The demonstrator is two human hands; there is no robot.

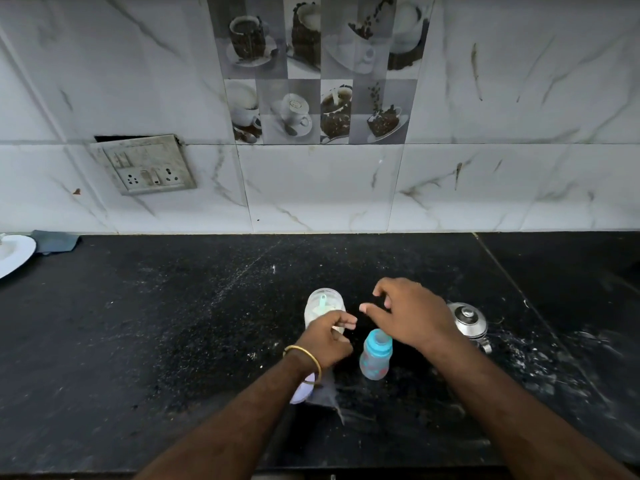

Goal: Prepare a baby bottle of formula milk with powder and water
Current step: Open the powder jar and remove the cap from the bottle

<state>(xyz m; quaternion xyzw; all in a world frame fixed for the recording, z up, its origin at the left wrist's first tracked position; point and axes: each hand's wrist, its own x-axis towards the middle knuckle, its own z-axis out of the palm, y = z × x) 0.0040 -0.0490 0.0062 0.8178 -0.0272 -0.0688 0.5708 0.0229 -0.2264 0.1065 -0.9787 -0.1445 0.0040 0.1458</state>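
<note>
A blue baby bottle (375,356) stands upright and uncapped on the black counter (173,323). Behind it to the left stands a clear jar of white powder (323,308) with a light green scoop inside. My left hand (329,337) is at the jar's near side, fingers curled against it; whether it grips the jar is unclear. My right hand (412,315) hovers above and behind the bottle, fingers spread, holding nothing. A steel lidded vessel (467,320) sits to the right of my right hand.
A pale lid-like disc (303,389) and a grey cloth (327,391) lie under my left forearm. A white plate (14,254) and a folded grey cloth (55,241) rest at the far left. A switch panel (143,166) is on the tiled wall. Wet splashes mark the counter's right.
</note>
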